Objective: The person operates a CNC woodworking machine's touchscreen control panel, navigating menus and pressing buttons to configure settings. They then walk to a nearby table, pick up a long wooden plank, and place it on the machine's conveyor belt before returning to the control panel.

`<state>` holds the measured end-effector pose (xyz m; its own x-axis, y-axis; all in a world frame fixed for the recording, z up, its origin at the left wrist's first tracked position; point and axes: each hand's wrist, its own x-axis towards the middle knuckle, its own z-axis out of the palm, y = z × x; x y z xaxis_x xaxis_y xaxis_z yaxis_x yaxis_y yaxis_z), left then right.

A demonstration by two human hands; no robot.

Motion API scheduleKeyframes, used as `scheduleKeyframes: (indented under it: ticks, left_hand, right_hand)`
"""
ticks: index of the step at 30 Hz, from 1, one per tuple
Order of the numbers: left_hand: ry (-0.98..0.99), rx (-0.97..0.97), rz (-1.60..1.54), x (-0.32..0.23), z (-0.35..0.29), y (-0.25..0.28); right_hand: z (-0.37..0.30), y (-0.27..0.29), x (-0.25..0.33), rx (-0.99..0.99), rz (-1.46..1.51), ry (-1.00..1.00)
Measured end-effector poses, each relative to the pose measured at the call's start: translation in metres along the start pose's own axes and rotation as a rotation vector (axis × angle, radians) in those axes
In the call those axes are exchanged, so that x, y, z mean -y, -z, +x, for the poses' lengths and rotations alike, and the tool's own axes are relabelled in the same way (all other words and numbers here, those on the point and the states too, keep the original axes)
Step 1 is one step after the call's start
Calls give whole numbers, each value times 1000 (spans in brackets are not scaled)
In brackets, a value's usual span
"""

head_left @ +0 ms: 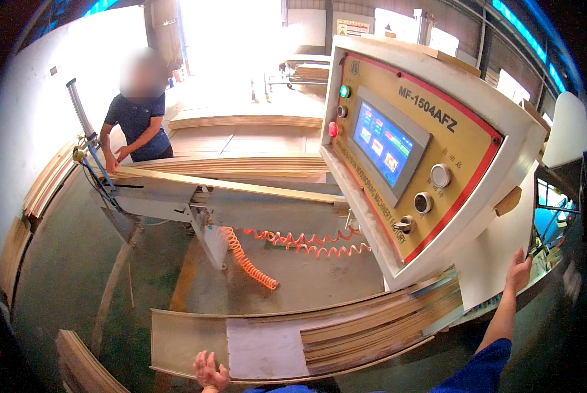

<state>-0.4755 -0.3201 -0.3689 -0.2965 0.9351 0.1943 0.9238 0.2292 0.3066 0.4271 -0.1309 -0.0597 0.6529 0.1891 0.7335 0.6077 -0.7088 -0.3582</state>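
My left hand (209,372) is open, its fingers apart, at the near edge of a long flat table (189,331). A pale sheet (267,347) lies on this table, beside several long brown wooden strips (372,334). On the right, my right hand (519,271) is closed at the edge of a white panel (496,245); some of its fingers are hidden. Above the panel stands a machine control box (415,157) with a lit blue screen (382,145), a red button (333,129), a green light (345,92) and several knobs.
Across from me a co-worker (139,121) leans at the far end of a long strip (234,183) on a machine bed (274,211). Orange coiled hoses (247,262) hang beneath it. Stacked boards (247,121) lie behind, with more boards (87,367) at the lower left.
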Motion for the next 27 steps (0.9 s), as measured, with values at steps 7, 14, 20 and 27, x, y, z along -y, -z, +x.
scheduleKeyframes:
  ticks: [7,14,20,27]
  left_hand:
    - [-87,39,21,-24,21,24]
    - [-358,-170,-110,-44,4,31]
    - [-467,-216,-402,-207,10,133]
    - [-1013,133,-695,-424,-125,144]
  right_hand:
    - [7,11,-36,33,14,-5]
    - [-1,41,22,-114,-81,56]
    - [-10,84,5,151,102,107]
    - [-325,96,-73,761,1255,285]
